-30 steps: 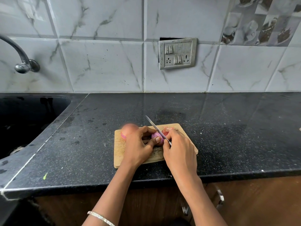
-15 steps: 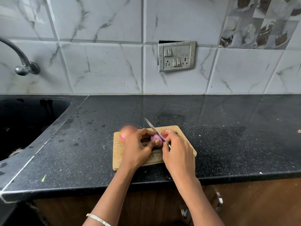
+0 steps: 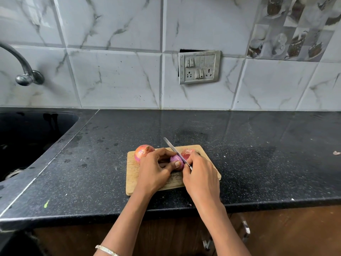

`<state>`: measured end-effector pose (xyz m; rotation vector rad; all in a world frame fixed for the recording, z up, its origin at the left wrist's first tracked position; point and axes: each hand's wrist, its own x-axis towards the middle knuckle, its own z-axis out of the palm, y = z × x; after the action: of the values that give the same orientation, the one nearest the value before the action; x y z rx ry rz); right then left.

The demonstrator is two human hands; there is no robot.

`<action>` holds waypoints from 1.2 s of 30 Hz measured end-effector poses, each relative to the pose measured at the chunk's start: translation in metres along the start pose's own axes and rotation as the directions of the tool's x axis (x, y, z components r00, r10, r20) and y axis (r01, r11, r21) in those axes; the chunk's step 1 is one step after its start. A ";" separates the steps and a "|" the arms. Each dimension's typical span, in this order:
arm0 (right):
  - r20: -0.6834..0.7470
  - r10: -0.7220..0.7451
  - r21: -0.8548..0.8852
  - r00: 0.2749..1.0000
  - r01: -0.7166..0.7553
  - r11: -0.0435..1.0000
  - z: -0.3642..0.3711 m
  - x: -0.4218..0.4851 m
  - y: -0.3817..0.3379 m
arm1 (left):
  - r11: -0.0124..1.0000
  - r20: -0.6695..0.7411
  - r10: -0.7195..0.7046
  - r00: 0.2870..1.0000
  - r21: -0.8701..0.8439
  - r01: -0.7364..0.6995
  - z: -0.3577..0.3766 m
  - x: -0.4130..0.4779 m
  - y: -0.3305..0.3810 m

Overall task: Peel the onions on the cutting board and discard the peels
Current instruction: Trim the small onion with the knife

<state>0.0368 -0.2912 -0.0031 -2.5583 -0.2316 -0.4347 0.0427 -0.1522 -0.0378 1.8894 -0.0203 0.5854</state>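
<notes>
A small wooden cutting board (image 3: 132,183) lies near the front edge of the black counter. My left hand (image 3: 155,169) grips a purple, partly peeled onion (image 3: 176,160) at the board's middle, thumb on its front. My right hand (image 3: 201,174) holds a knife (image 3: 173,149), its blade lying across the onion's right side and pointing away to the upper left. An unpeeled orange onion (image 3: 143,152) sits at the board's far left corner. Reddish peel pieces (image 3: 187,152) lie just behind my right hand.
A dark sink (image 3: 27,137) with a metal tap (image 3: 24,71) is at the left. A switch panel (image 3: 199,67) hangs on the tiled wall. A small scrap (image 3: 336,152) lies on the counter at the far right. Cabinet handles (image 3: 246,230) show below the counter edge.
The hands, knife and onion have kept nearly the same pose; only the camera view has shifted slightly.
</notes>
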 end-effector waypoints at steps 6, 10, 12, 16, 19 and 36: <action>0.011 -0.002 -0.037 1.000 0.002 0.999 -0.007 -0.010 0.007 | 1.000 -0.003 0.000 1.000 0.022 0.000 0.000 0.000 0.001; -0.005 -0.004 -0.047 1.000 0.003 0.999 -0.002 -0.003 0.002 | 1.000 0.000 -0.010 1.000 -0.008 0.010 -0.001 0.001 0.001; 0.016 0.008 -0.037 1.000 -0.008 0.999 0.000 0.002 0.000 | 1.000 0.004 -0.011 1.000 -0.007 0.011 -0.001 0.001 0.001; 0.029 0.006 -0.016 1.000 -0.006 1.000 0.001 0.004 0.005 | 1.000 0.015 -0.005 1.000 -0.006 0.005 -0.002 0.001 -0.001; -0.006 -0.019 -0.024 1.000 0.019 1.000 0.003 0.000 0.005 | 1.000 0.009 0.013 1.000 0.024 -0.013 -0.001 0.001 -0.002; -0.142 -0.119 -0.159 0.983 0.097 0.983 0.024 -0.014 0.003 | 0.999 0.031 0.017 0.999 0.050 -0.019 0.000 -0.006 0.005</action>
<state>0.0310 -0.2817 -0.0286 -2.6525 -0.2936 -0.7091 0.0361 -0.1556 -0.0359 1.9489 -0.0426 0.5739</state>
